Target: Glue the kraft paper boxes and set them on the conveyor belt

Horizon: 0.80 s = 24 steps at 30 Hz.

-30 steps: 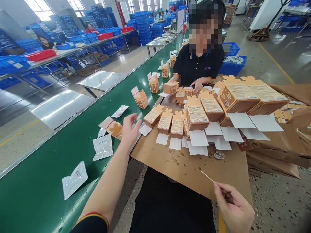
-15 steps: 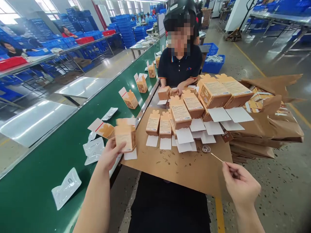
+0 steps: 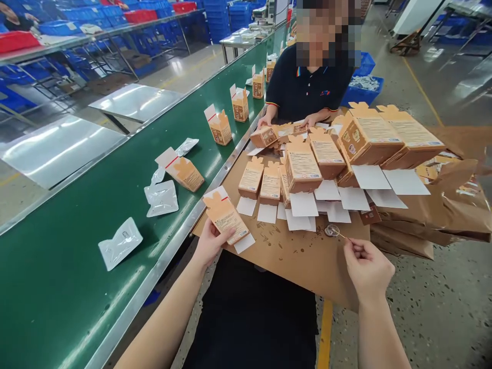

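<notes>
My left hand (image 3: 211, 242) is closed round a small printed carton (image 3: 227, 218), held tilted over the near left corner of the cardboard sheet (image 3: 284, 251). The carton's scalloped top flap stands up, and a white flap hangs from its lower end. My right hand (image 3: 369, 266) pinches a thin cotton swab (image 3: 343, 236). The swab's far end reaches a small clear round dish (image 3: 331, 230) on the cardboard. Between my hands, several like cartons (image 3: 303, 166) lie stacked, their white flaps (image 3: 303, 205) pointing toward me.
A green conveyor belt (image 3: 69, 215) runs along the left, carrying silver pouches (image 3: 161, 198) and several upright cartons (image 3: 219, 128). Across the cardboard, a co-worker (image 3: 307, 92) handles another carton (image 3: 264, 136). Brown paper wrapping (image 3: 446, 205) with more cartons lies at the right.
My left hand has brought its carton from the belt's edge rightward over the cardboard. The swab's tip has moved to the dish as my right hand shifted left. The camera view has tilted down.
</notes>
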Each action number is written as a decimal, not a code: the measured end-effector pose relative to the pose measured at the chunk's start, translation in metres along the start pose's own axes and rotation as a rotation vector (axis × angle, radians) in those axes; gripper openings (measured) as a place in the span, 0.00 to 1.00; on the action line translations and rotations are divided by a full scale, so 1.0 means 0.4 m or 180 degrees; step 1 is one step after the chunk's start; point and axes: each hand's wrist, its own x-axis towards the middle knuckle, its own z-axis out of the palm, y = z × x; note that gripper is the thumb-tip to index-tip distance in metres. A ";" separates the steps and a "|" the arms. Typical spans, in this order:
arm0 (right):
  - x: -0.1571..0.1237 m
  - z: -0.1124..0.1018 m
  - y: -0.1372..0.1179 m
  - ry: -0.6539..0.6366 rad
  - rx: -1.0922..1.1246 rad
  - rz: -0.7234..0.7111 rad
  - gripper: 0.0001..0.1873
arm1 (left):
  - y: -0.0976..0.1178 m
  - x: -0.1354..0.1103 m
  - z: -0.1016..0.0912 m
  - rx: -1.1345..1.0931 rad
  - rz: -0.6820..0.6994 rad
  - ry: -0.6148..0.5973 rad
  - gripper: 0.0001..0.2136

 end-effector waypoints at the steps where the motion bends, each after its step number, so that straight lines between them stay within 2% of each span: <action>1: -0.022 -0.002 -0.010 0.0066 0.0130 -0.0037 0.25 | -0.003 -0.001 0.002 -0.0033 -0.0013 0.0045 0.45; 3: -0.080 0.003 -0.048 -0.0074 0.0483 -0.0172 0.20 | -0.010 -0.004 0.008 -0.0092 -0.0004 0.0165 0.45; 5: -0.145 0.028 -0.107 -0.0585 0.0845 -0.0302 0.17 | -0.018 -0.009 0.015 -0.0102 0.0055 0.0234 0.45; 7: -0.203 0.071 -0.175 -0.1068 0.1085 -0.0393 0.17 | -0.026 -0.012 0.023 -0.0065 0.0117 0.0212 0.44; 10: -0.256 0.154 -0.259 -0.1404 0.1340 -0.0566 0.16 | -0.032 -0.015 0.029 0.0035 0.0187 0.0138 0.44; 12: -0.267 0.204 -0.289 -0.1586 0.1417 -0.0676 0.15 | -0.034 -0.016 0.031 0.0093 0.0222 0.0120 0.43; 15: -0.267 0.252 -0.302 -0.1747 0.1437 -0.0782 0.15 | -0.033 -0.017 0.034 0.0103 0.0267 0.0132 0.42; 18: -0.262 0.268 -0.299 -0.1787 0.1451 -0.0827 0.14 | -0.030 -0.020 0.035 0.0082 0.0285 0.0137 0.41; 24: -0.252 0.227 -0.286 -0.1571 0.1445 -0.0745 0.15 | -0.045 -0.030 0.031 0.0181 0.0322 0.0140 0.40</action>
